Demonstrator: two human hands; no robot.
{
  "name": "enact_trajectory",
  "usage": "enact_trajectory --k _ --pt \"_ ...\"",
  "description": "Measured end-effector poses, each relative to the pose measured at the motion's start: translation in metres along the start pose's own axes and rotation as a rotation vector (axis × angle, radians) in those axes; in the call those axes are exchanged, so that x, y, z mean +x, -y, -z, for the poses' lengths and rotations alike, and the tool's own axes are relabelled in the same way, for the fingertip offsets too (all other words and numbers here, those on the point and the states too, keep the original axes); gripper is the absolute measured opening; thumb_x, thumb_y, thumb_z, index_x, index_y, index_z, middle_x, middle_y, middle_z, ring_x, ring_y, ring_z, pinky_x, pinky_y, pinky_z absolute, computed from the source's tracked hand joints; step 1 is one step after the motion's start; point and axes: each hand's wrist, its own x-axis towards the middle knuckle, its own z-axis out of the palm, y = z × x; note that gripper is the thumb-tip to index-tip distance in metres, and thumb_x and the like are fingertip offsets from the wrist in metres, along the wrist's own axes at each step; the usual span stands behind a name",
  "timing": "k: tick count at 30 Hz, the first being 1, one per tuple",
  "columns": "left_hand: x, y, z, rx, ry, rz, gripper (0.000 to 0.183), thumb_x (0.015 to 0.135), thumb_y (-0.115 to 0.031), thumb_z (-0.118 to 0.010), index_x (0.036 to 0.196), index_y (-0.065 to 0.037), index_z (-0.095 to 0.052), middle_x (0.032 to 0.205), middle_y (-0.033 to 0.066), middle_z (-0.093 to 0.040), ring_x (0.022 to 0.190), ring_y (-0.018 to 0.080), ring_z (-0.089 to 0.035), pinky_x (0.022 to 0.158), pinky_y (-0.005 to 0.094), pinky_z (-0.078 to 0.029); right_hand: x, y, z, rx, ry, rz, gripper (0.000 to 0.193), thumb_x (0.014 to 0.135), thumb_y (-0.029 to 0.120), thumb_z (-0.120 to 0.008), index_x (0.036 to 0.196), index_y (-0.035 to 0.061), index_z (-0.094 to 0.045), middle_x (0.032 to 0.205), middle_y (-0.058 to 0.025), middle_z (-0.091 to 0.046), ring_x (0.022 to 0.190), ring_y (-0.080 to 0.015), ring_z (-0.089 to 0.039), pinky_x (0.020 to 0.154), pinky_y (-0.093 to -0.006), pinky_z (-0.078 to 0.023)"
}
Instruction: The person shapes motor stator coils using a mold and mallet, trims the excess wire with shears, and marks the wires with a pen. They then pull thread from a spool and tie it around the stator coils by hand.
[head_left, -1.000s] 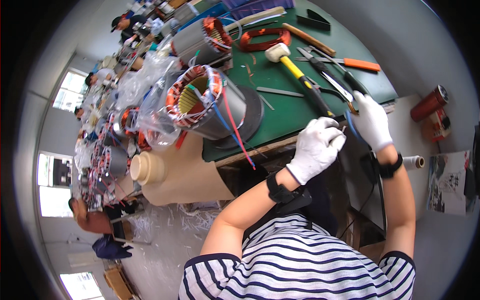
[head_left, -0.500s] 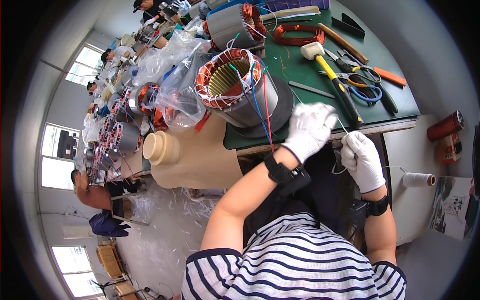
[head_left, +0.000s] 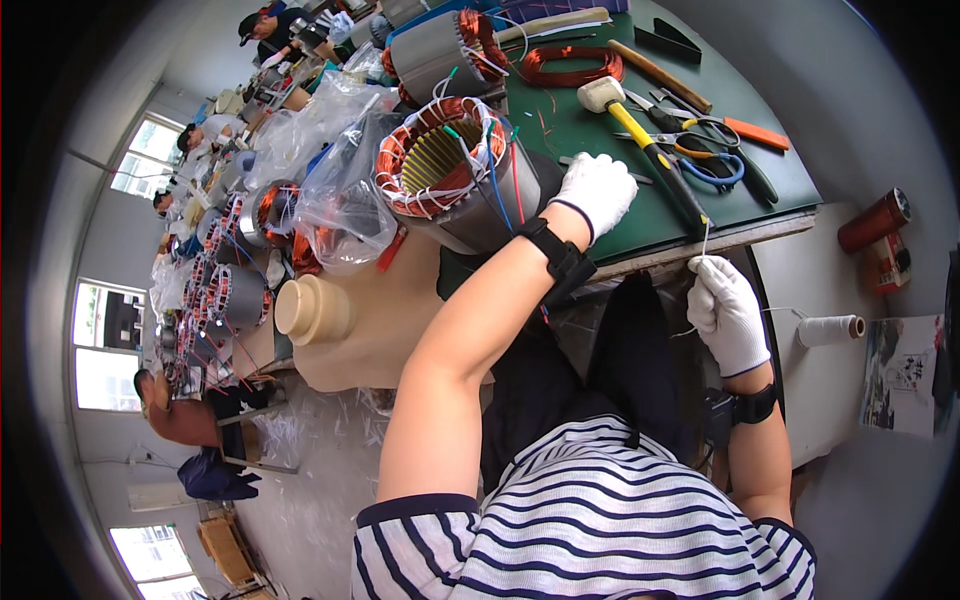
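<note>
My left hand (head_left: 597, 195), in a white knit glove, rests over the green-topped bench with its fingers curled down. A flat grey metal strip (head_left: 646, 180) lies under it, its ends showing on both sides. Whether the fingers grip the strip is hidden. My right hand (head_left: 724, 312), also gloved, is closed in a pinch on a white cord (head_left: 706, 238) just off the bench's front edge. The cord's tip sticks up from the fingers. Left of my left hand stands a motor stator (head_left: 462, 218) with copper windings laced in white, and blue, red and dark leads.
A yellow-black mallet (head_left: 655, 150), scissors (head_left: 712, 168), an orange-handled tool (head_left: 757, 134) and a copper wire coil (head_left: 572, 68) lie on the bench. A spool of white cord (head_left: 831, 331) sits at right. A cream plastic pot (head_left: 312, 309) and plastic bags (head_left: 345, 200) are left. People work farther off.
My left hand has moved left, away from my right hand and the cord, to over the metal strip. My right hand keeps its pinch; the cord's end now points upward.
</note>
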Motion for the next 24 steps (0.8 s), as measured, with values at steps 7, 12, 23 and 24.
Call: enact_trajectory --k 7,12,23,24 --pt "0.011 0.0 0.005 -0.101 0.195 0.026 0.018 0.079 -0.015 -0.057 0.089 -0.006 -0.068 0.088 0.015 -0.068 0.085 0.0309 -0.067 0.074 0.0421 -0.053 0.006 -0.002 -0.015 0.014 -0.156 -0.075 0.014 0.096 0.015 -0.052 0.095 0.0023 -0.058 0.06 0.0016 -0.048 0.044 -0.005 -0.035 0.04 -0.0191 -0.026" --pt "-0.011 -0.004 0.012 -0.463 -0.037 0.211 0.018 0.08 -0.018 -0.051 0.089 -0.004 -0.057 0.085 0.0183 -0.066 0.083 0.035 -0.064 0.076 0.047 -0.049 0.009 0.01 -0.019 -0.027 -0.037 0.013 0.014 0.096 0.014 -0.051 0.101 0.0023 -0.057 0.061 0.0021 -0.045 0.046 -0.0029 -0.034 0.04 -0.0177 -0.024" --pt "-0.141 -0.078 0.009 -1.755 -0.195 0.24 0.015 0.083 -0.001 -0.06 0.096 0.002 -0.066 0.091 0.0029 -0.066 0.084 0.0083 -0.059 0.078 0.0238 -0.047 0.011 -0.01 -0.069 0.271 0.092 -0.077 0.014 0.095 0.014 -0.052 0.101 0.0018 -0.056 0.069 -0.0009 -0.051 0.053 -0.0067 -0.04 0.045 -0.0189 -0.031" --pt "-0.143 -0.08 0.006 -1.921 -0.025 0.249 0.015 0.083 -0.001 -0.06 0.096 0.002 -0.067 0.09 0.0028 -0.066 0.084 0.0081 -0.059 0.078 0.0236 -0.047 0.01 -0.013 -0.074 0.28 0.101 -0.101 0.014 0.095 0.013 -0.053 0.102 0.0012 -0.056 0.07 -0.0016 -0.052 0.055 -0.0071 -0.042 0.047 -0.0187 -0.032"
